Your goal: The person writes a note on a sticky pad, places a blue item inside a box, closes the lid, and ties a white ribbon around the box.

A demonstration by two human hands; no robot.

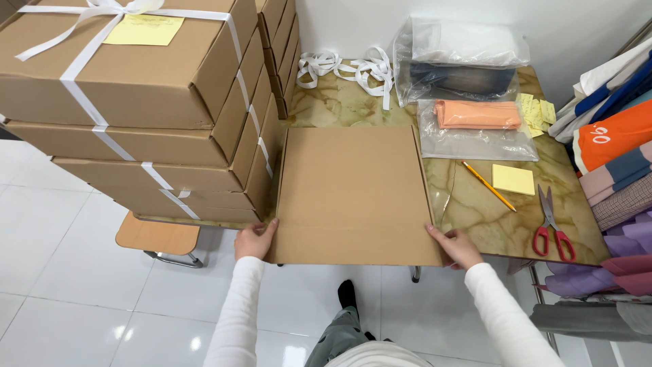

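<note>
From the head camera, looking down: a flat brown cardboard box [353, 194] lies on the marbled table [489, 217], its near edge hanging just past the table's front edge. The left hand [255, 241] grips the box's near left corner, fingers curled onto the cardboard, and the right hand [456, 246] pinches the near right corner, thumb on top, fingers wrapped under the edge — both hands closed on the box, white sleeves running back toward the camera. Along the table's left edge rises a stack of ribbon-tied boxes [136, 115], the top one carrying a yellow note [144, 30] under its white ribbon. At the table's back edge, loose white ribbon [346, 68] lies in loops, and beside it sits a clear plastic bag [462, 61] with dark and pale contents. In front of that, a clear bag with orange cloth [477, 114] lies flat, just right of the box. Toward the right edge: a yellow pencil [489, 185], a yellow sticky pad [514, 179], and red-handled scissors [551, 228] near the front right corner. Folded clothes [614, 149] pile up past the right edge. Below the stacked boxes, a wooden stool [157, 236] stands on the white tiled floor [61, 272].
</note>
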